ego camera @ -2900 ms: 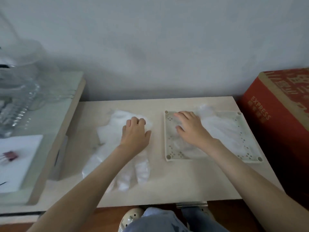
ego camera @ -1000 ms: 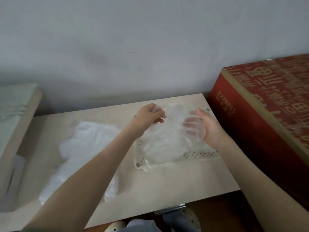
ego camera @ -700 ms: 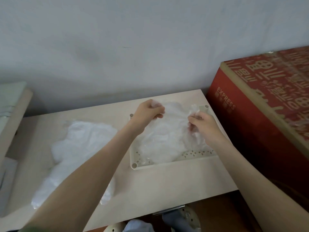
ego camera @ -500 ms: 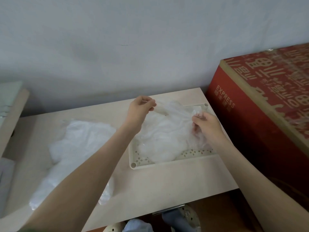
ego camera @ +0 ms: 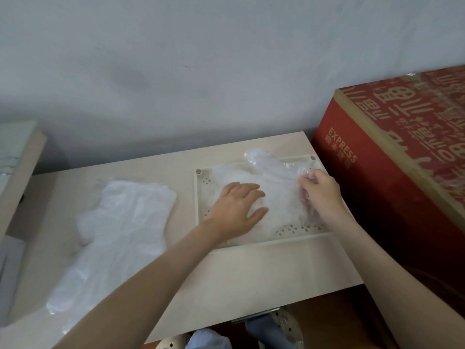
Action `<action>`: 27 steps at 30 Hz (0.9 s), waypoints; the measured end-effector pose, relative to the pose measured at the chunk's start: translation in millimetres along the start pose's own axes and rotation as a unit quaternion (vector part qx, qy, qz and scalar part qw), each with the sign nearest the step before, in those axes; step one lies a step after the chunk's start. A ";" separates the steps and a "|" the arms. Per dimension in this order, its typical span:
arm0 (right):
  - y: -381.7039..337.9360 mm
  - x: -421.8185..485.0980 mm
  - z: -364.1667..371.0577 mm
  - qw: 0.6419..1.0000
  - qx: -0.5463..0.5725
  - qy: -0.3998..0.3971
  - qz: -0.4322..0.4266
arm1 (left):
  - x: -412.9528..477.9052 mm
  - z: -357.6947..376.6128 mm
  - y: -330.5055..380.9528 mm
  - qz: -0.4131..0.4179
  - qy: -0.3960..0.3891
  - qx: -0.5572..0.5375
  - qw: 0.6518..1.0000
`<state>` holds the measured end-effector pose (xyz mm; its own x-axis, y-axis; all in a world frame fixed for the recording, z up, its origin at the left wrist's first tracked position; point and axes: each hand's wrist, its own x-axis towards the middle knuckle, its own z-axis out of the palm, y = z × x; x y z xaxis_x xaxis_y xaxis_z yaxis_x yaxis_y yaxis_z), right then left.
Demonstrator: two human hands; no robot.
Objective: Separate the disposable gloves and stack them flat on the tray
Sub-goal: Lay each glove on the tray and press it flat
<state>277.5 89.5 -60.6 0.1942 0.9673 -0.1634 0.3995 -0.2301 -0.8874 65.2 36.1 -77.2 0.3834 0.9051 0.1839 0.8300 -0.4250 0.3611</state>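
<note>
Smoothing is happening on the tray (ego camera: 276,241): the left hand (ego camera: 239,207) is lying flat, fingers spread, pressing the top glove (ego camera: 279,187) down, while the right hand (ego camera: 320,195) is pinching its crumpled right edge between curled fingers. Pulling that edge gently outward against the palm should be flattening it without tearing. The unsorted gloves (ego camera: 120,222) are lying heaped on the table (ego camera: 251,278), left of the tray.
</note>
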 end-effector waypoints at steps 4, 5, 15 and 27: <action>2.3 -0.2 0.9 1.000 -0.005 0.015 0.002 | 0.6 -1.6 15.2 0.007 -0.058 0.064 0.996; 2.3 -0.9 1.2 1.000 -0.007 0.017 0.002 | 1.2 -3.0 18.0 -0.003 -0.085 0.085 0.993; 4.2 -17.5 1.7 0.999 -0.035 0.035 0.012 | -6.1 8.3 7.3 -0.074 -0.140 0.158 0.975; -11.3 -26.7 -2.8 0.982 0.156 -0.040 -0.098 | 9.8 -22.6 -1.6 -0.303 0.151 -0.150 0.929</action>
<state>270.3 66.0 -45.0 0.0645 0.9979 0.0007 0.1248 -0.0074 -0.9922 58.4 45.3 -55.3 -0.2861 0.9535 0.0950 0.6896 0.1360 0.7113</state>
